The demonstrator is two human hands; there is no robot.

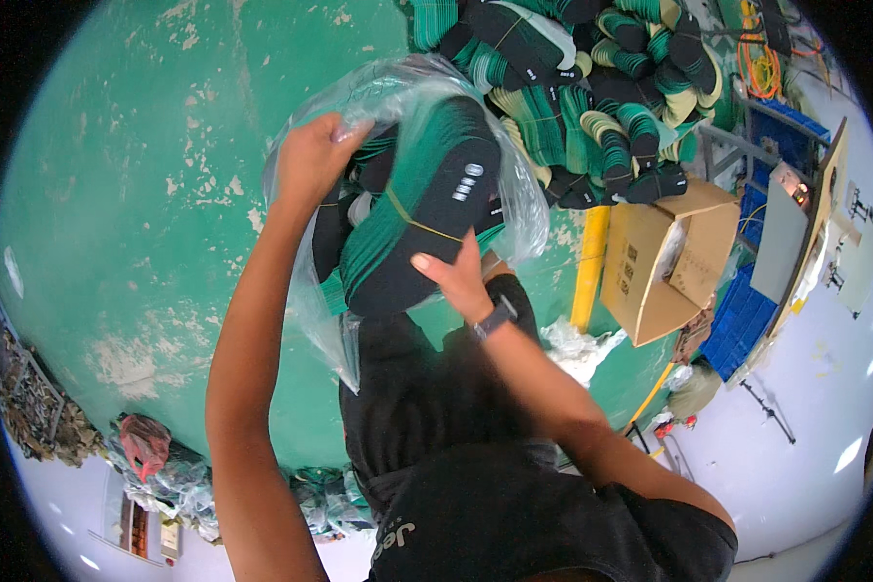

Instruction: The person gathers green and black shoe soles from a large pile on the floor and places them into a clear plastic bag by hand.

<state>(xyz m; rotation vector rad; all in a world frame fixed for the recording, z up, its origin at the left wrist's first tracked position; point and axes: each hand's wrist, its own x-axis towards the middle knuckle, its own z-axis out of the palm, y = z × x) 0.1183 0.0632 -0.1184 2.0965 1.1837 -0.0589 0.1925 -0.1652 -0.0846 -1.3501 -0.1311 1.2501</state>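
Note:
My left hand is closed on the rim of a clear plastic bag, thumb against the film. My right hand grips a thick stack of shoe insoles by its lower right side, thumb on the black top face. A thin yellowish band runs around this stack; its layered edges are green. The stack is at the bag's mouth, tilted, its far end toward the upper right. Beside it, more dark insoles show through the film, partly hidden by the stack and my left hand.
A large heap of banded insole bundles covers the floor at the far right. Near it stand an open cardboard box, a yellow post and crumpled white plastic. Blue crates line the right; bagged goods lie at the left.

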